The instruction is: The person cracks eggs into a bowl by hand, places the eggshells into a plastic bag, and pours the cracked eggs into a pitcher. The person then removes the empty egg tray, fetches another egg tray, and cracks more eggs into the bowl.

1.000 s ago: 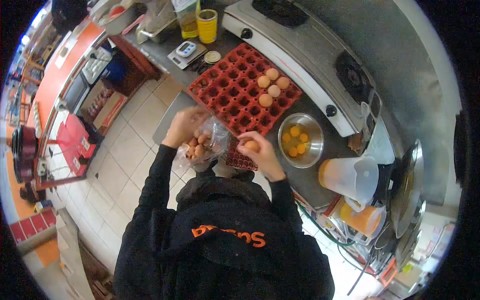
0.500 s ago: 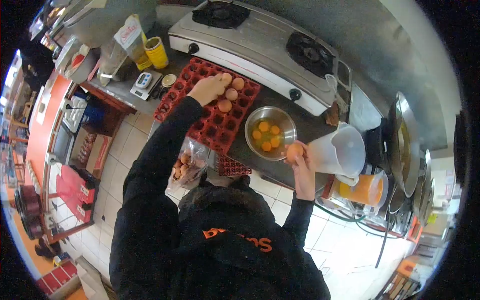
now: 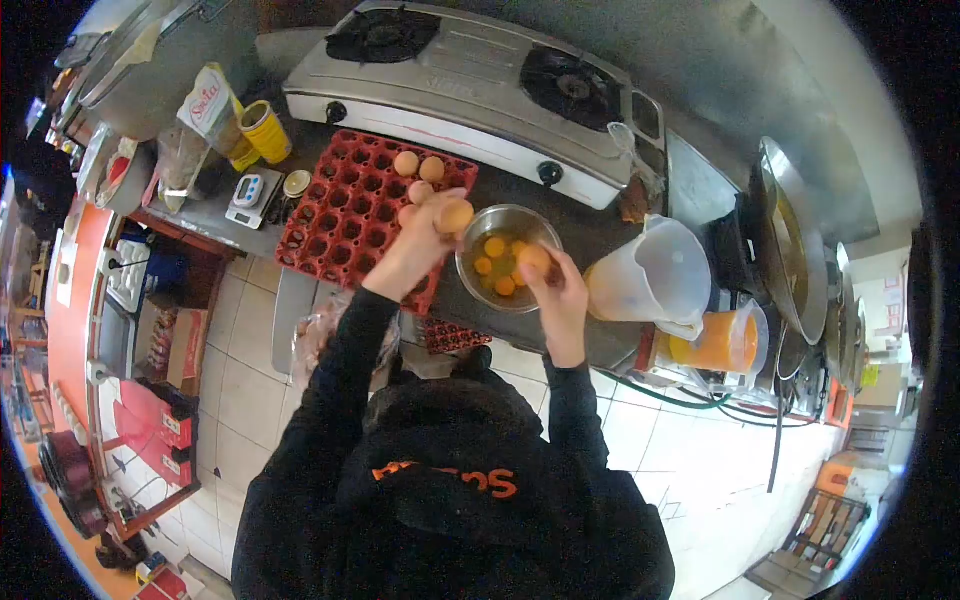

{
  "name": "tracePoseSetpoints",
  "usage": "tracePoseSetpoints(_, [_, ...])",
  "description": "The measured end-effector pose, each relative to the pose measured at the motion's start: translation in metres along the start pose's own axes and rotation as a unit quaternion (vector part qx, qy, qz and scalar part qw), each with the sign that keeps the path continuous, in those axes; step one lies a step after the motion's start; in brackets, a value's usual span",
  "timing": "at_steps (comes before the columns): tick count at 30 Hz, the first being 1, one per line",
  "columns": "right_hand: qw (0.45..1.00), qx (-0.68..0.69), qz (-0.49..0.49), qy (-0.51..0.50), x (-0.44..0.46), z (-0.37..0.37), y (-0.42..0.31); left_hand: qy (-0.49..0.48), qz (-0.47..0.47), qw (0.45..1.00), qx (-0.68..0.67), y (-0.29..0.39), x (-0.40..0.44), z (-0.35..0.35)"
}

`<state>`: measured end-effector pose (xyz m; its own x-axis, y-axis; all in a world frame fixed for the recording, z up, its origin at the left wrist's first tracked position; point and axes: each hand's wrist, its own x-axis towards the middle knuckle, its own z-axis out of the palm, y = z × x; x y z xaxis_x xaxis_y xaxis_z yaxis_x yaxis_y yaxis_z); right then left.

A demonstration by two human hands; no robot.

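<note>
The left hand grips 1 egg at 10 o'clock by the bowl of yolks; apart from it, the right hand holds a 2nd egg at 3 o'clock. Cracking appears the current step; the next move calls for light, steady pressure.

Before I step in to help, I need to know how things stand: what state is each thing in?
Left hand: holding an egg.
Right hand: holding another egg; cracked or not, unclear.
Metal bowl: upright, yolks inside.
Egg tray: mostly empty.
Stove: no flame visible.
Translucent jug: uncovered.
Plastic bag: partly hidden.
</note>
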<state>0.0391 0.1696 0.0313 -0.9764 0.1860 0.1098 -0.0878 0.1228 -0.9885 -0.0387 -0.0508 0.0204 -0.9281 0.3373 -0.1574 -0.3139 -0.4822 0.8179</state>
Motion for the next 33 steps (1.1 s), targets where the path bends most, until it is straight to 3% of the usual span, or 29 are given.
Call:
tracePoseSetpoints(2, [0.992, -0.074, -0.091, 0.037, 0.001, 0.012, -0.03, 0.008, -0.06, 0.988, -0.143, -0.014, -0.004, 0.029])
tracePoseSetpoints(6, [0.924, -0.206, -0.283, 0.156, 0.005, 0.022, -0.045, -0.019, -0.045, 0.989, -0.138, -0.037, 0.001, 0.049])
tracePoseSetpoints(9, [0.903, -0.274, -0.318, 0.088, 0.013, 0.03, -0.023, 0.032, -0.029, 0.993, -0.106, -0.051, 0.002, 0.067])
tracePoseSetpoints(14, [0.933, -0.202, -0.253, 0.155, 0.008, 0.017, -0.033, 0.019, -0.053, 0.994, -0.098, -0.052, 0.004, 0.058])
tracePoseSetpoints(18, [0.927, -0.249, -0.268, 0.081, 0.014, 0.019, -0.012, 0.015, -0.05, 0.996, -0.077, -0.052, 0.007, 0.062])
tracePoseSetpoints(21, [0.986, -0.082, -0.13, 0.061, 0.017, 0.007, -0.015, 0.052, -0.054, 0.996, -0.048, -0.051, 0.007, 0.053])
tracePoseSetpoints(25, [0.996, 0.084, 0.009, 0.027, 0.033, -0.009, -0.004, 0.08, -0.004, 0.997, 0.024, -0.044, 0.0, 0.05])
tracePoseSetpoints(29, [0.97, 0.17, 0.159, -0.076, 0.043, -0.023, 0.005, 0.0, 0.03, 0.986, 0.165, -0.041, 0.007, 0.037])
tracePoseSetpoints(31, [0.972, 0.136, 0.17, -0.095, 0.045, -0.024, 0.006, -0.038, 0.097, 0.964, 0.244, -0.034, 0.006, 0.045])
tracePoseSetpoints(33, [0.972, 0.12, 0.17, -0.105, 0.047, -0.022, 0.008, -0.047, 0.091, 0.934, 0.342, -0.012, -0.002, 0.061])
